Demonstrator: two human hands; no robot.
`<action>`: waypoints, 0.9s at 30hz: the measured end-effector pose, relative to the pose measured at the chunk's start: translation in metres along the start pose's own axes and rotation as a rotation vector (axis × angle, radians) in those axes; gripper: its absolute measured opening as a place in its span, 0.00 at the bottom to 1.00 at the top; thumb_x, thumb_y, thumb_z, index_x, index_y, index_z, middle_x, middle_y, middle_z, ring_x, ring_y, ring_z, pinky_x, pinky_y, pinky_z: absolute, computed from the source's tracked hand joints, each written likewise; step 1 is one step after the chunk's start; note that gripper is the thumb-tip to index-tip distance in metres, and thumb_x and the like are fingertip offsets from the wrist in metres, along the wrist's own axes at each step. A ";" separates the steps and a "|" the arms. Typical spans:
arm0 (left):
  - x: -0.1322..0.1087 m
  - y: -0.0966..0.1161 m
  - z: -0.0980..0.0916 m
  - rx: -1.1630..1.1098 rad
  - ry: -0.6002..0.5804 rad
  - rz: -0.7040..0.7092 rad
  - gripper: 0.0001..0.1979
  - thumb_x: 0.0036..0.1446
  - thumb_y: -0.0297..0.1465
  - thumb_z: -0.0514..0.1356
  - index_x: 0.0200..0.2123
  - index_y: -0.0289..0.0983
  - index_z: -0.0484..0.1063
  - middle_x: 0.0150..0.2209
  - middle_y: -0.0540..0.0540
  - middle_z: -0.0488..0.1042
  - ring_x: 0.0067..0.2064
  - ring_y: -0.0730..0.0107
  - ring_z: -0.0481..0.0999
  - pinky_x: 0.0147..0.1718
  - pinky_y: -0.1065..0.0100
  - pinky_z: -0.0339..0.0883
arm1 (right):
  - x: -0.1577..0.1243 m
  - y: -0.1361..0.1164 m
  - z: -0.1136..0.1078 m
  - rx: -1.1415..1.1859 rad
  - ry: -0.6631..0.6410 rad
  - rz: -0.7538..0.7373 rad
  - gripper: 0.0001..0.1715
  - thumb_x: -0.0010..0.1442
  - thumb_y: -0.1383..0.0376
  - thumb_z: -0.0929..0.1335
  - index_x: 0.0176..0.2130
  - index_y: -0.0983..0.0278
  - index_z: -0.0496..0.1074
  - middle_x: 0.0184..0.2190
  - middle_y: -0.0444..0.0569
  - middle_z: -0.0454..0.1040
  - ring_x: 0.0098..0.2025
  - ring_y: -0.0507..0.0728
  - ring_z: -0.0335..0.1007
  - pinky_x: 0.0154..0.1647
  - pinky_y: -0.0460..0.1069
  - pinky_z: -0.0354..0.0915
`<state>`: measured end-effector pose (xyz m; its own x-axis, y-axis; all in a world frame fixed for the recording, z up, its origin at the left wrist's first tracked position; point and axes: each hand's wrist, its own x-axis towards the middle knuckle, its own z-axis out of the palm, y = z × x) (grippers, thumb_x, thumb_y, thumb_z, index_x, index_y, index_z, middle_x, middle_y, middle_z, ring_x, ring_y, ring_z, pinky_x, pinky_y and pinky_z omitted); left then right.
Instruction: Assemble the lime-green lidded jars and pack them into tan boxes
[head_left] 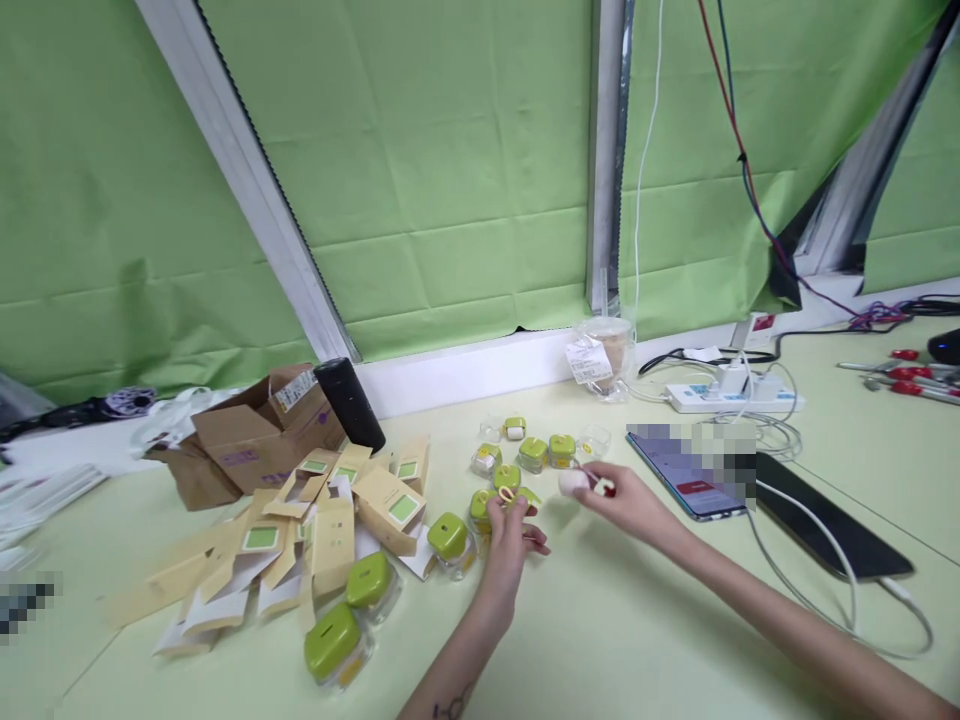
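Note:
My left hand [512, 535] is over the table, with thumb and finger pinched on a small yellowish loop-shaped piece [507, 494]. Just beside it shows a flat green piece [529, 497]; whether the two are joined I cannot tell. To the right, my right hand [619, 495] grips a small white rounded piece [573, 483] at its fingertips. A pale bit with red shows by its fingers, too small to name. Behind the hands stand several small green-lidded clear containers [533, 454]. Larger-looking ones, such as a green-lidded container [334, 645], sit nearer on the left.
Opened kraft paper boxes [330, 545] lie piled at left, before a brown cardboard box [255, 440] and a black cylinder [350, 404]. A bagged drink cup [604, 355] stands behind. On the right are a phone [675, 475], a black cabled device [825, 520] and a power strip [697, 397].

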<state>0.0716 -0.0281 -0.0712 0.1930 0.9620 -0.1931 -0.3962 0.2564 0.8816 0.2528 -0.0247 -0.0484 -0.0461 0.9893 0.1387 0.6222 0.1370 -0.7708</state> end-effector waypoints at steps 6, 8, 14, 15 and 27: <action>-0.007 0.012 -0.002 -0.115 -0.062 -0.091 0.15 0.54 0.41 0.59 0.37 0.36 0.63 0.34 0.45 0.72 0.23 0.75 0.68 0.24 0.70 0.63 | 0.060 0.024 -0.035 -0.329 0.115 0.097 0.17 0.59 0.61 0.66 0.48 0.65 0.68 0.47 0.54 0.69 0.43 0.59 0.69 0.44 0.55 0.64; -0.010 0.015 -0.001 -0.153 -0.091 -0.121 0.14 0.54 0.41 0.58 0.37 0.36 0.64 0.34 0.44 0.73 0.23 0.74 0.68 0.24 0.70 0.63 | 0.071 0.031 -0.037 -0.381 0.053 0.105 0.15 0.62 0.61 0.65 0.47 0.65 0.68 0.46 0.51 0.70 0.43 0.57 0.69 0.43 0.56 0.66; -0.012 0.018 -0.001 -0.271 -0.159 -0.205 0.12 0.55 0.38 0.57 0.36 0.34 0.64 0.33 0.42 0.73 0.24 0.76 0.67 0.25 0.72 0.61 | 0.061 0.036 -0.042 -0.399 -0.144 0.013 0.14 0.59 0.62 0.67 0.44 0.66 0.70 0.41 0.52 0.74 0.39 0.57 0.71 0.40 0.52 0.67; -0.012 0.017 -0.001 -0.283 -0.161 -0.208 0.11 0.55 0.36 0.57 0.36 0.34 0.64 0.33 0.42 0.73 0.23 0.77 0.67 0.24 0.73 0.60 | 0.054 0.034 -0.044 -0.385 -0.180 -0.016 0.14 0.57 0.64 0.68 0.43 0.65 0.71 0.40 0.52 0.75 0.38 0.57 0.72 0.39 0.51 0.66; -0.018 0.011 0.001 -0.285 -0.184 -0.112 0.14 0.53 0.36 0.61 0.40 0.35 0.64 0.37 0.43 0.73 0.33 0.66 0.76 0.38 0.64 0.69 | -0.021 -0.021 -0.011 -0.082 -0.105 -0.198 0.12 0.57 0.59 0.64 0.34 0.63 0.74 0.31 0.47 0.74 0.31 0.55 0.68 0.31 0.48 0.63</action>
<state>0.0650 -0.0425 -0.0578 0.3974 0.9002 -0.1780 -0.5933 0.4001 0.6986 0.2498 -0.0487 -0.0281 -0.2519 0.9440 0.2130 0.6540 0.3283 -0.6815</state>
